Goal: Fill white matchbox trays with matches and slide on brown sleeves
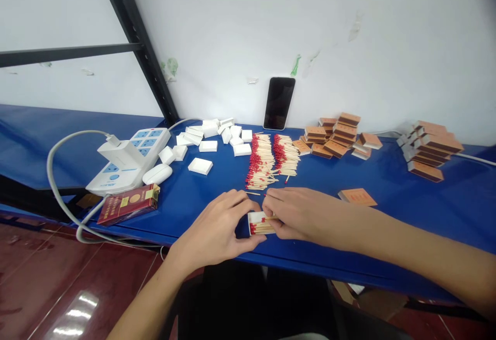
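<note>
My left hand grips a small white matchbox tray at the shelf's front edge, thumb along the near side and fingers at the far side. Red-tipped matches lie inside the tray, heads toward the left. Over its right end, my right hand is closed in a pinch, with matches at its fingertips. Just beyond my hands lie two heaps of loose matches, a left heap and a right heap. One stray match lies near my left fingers.
Several white trays are scattered at the back left. Orange-brown matchboxes are piled at the back right, with another stack farther right and a single box nearer. A phone leans on the wall. A power strip and red pack sit left.
</note>
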